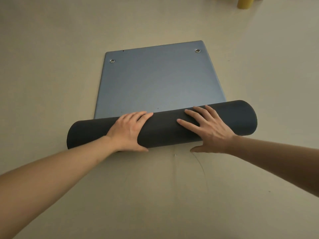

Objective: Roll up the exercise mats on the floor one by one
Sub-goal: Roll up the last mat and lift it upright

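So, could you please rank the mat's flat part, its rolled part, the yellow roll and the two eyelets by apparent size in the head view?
1. flat part
2. rolled part
3. yellow roll, though cropped by the frame and farther off, so unsure
4. left eyelet and right eyelet, which look alike

Dim, warm light is spreading over the floor, darkening toward the frame's corners. A soft shadow is gathering under the rolled exercise mat, whose flat blue part is catching a pale sheen. Wide-angle distortion is stretching both forearms at the lower edges.
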`<move>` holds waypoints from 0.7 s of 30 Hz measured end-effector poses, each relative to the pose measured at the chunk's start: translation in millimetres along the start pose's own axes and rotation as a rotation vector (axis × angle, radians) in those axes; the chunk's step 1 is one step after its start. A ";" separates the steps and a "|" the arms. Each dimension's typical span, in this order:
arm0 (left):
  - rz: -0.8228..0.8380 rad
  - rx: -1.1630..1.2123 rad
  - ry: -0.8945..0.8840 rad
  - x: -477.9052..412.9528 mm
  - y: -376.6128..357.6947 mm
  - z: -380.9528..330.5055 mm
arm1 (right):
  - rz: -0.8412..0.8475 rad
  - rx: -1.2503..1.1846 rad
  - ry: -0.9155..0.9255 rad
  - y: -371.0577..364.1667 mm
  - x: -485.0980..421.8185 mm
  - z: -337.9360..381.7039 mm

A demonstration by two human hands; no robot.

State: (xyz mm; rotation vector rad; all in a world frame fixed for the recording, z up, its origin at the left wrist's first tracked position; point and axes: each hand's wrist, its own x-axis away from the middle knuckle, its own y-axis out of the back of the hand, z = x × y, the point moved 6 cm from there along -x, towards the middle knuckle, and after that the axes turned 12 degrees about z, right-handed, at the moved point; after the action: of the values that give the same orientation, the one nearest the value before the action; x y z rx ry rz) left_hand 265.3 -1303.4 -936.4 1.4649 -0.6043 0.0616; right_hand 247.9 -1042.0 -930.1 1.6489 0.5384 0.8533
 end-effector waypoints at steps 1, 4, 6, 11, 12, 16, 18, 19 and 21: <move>0.021 0.016 -0.011 -3.5 4.4 3.4 | -0.001 0.038 0.007 -1.3 -0.4 -2.2; 0.075 0.047 -0.039 -12.5 12.2 10.1 | 0.049 0.152 0.006 -1.4 -10.0 -13.8; 0.129 0.087 -0.023 -18.6 17.8 15.3 | 0.059 0.184 -0.018 1.8 -20.3 -20.5; 0.225 0.216 0.024 -27.9 33.2 25.9 | 0.011 0.126 -0.036 16.9 -36.1 -29.1; 0.217 0.224 0.023 -25.8 34.0 25.6 | -0.006 0.130 -0.034 18.2 -34.9 -28.2; 0.200 0.231 0.003 -10.9 31.0 22.1 | -0.050 0.132 -0.038 20.3 -20.4 -12.7; 0.227 0.255 -0.024 -2.3 31.8 16.1 | -0.037 0.097 -0.058 21.6 -7.3 -3.7; 0.249 0.273 -0.036 2.6 32.1 12.1 | -0.010 0.072 -0.063 23.4 0.6 0.6; 0.327 0.314 -0.063 12.2 27.7 0.9 | 0.105 0.005 -0.058 25.7 19.6 7.3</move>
State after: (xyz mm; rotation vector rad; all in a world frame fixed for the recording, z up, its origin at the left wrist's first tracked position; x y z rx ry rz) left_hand 264.4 -1304.4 -906.1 1.6609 -0.9136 0.3815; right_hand 263.5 -1038.6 -901.1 1.7134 0.4172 0.8777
